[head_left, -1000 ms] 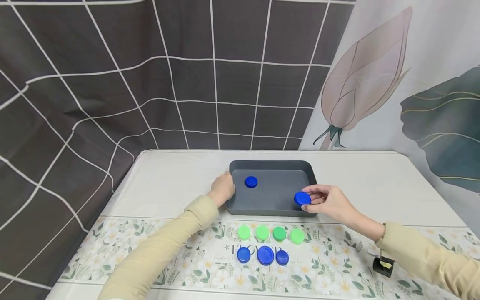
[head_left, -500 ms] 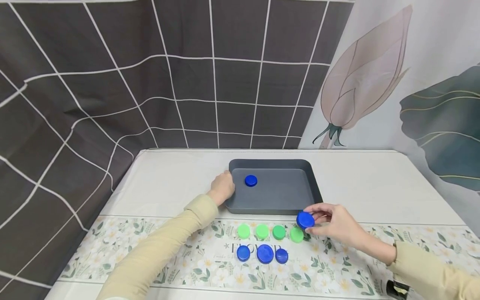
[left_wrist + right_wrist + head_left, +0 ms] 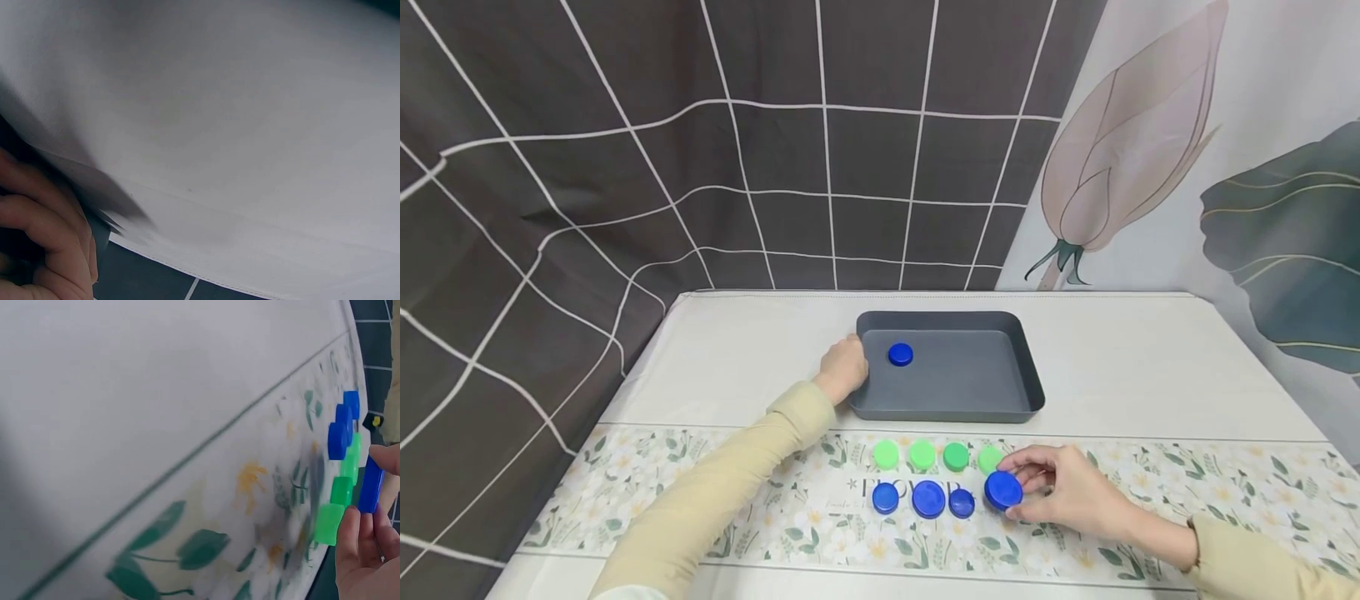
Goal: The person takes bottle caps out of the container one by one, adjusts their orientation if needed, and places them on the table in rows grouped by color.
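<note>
My right hand (image 3: 1075, 492) pinches a blue bottle cap (image 3: 1002, 491) between thumb and fingers, just right of a row of three blue caps (image 3: 928, 499). In the right wrist view the held cap (image 3: 370, 487) is seen edge-on. Behind that row is a line of several green caps (image 3: 956, 456), the rightmost partly covered by the right hand's fingers and cap. My left hand (image 3: 842, 367) grips the left rim of a dark grey tray (image 3: 962, 379); its curled fingers (image 3: 56, 231) show in the left wrist view. Inside the tray, toward the left, lies one blue cap (image 3: 900, 354).
A white table (image 3: 1150, 367) carries a flower-printed band (image 3: 790, 517) under the rows of caps. Behind it hangs a dark curtain (image 3: 880, 158) with white grid lines, and a floral curtain (image 3: 1150, 167) on the right.
My right hand has moved from over the tray's front right corner toward me, down to the right end of the blue row, carrying the cap. The left hand stays at the tray rim.
</note>
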### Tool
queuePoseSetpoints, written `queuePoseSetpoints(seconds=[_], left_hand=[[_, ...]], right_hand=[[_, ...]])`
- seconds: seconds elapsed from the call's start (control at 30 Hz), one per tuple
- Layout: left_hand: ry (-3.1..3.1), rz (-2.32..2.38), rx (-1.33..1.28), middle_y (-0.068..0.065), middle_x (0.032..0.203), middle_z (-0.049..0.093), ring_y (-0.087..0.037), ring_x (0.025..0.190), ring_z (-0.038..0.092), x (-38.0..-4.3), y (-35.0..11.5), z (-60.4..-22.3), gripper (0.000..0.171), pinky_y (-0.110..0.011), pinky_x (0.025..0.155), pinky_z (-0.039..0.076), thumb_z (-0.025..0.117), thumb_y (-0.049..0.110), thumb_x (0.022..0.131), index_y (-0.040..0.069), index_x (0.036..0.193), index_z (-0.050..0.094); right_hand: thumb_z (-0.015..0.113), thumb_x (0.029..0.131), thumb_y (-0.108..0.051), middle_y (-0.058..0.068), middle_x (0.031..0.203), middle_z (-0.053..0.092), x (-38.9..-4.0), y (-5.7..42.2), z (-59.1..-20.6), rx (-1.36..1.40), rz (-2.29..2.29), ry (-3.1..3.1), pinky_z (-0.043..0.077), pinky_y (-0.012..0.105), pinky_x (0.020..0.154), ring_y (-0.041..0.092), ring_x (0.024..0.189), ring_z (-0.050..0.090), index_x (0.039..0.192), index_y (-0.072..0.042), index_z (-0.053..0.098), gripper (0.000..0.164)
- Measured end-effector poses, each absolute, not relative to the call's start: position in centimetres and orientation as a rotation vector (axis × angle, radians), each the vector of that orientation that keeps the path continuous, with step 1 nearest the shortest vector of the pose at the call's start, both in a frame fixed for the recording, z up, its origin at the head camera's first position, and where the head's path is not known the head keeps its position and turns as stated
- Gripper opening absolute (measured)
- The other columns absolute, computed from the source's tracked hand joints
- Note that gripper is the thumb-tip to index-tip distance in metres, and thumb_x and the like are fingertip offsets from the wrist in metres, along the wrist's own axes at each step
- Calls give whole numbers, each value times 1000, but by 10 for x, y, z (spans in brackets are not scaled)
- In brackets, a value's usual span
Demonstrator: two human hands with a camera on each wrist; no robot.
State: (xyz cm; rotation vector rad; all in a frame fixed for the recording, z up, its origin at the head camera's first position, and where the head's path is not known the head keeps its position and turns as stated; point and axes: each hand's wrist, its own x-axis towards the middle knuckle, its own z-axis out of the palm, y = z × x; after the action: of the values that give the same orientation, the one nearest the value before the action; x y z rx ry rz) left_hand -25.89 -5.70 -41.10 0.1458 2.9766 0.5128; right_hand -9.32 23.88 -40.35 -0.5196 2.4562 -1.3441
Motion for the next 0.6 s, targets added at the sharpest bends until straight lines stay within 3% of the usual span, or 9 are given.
queuePoseSetpoints(seconds=[0.6], left_hand=[[2979,550,156,-22,89,65,-30,77,68,-263,-57,-416,18,-33,63,59,51,3,91,-10,103,54]], right_hand=[[84,70,-24,-1,86,62,-83,243,-422,-534,-1288,2432,51,21,62,0,74,53,105,-4,68,43]])
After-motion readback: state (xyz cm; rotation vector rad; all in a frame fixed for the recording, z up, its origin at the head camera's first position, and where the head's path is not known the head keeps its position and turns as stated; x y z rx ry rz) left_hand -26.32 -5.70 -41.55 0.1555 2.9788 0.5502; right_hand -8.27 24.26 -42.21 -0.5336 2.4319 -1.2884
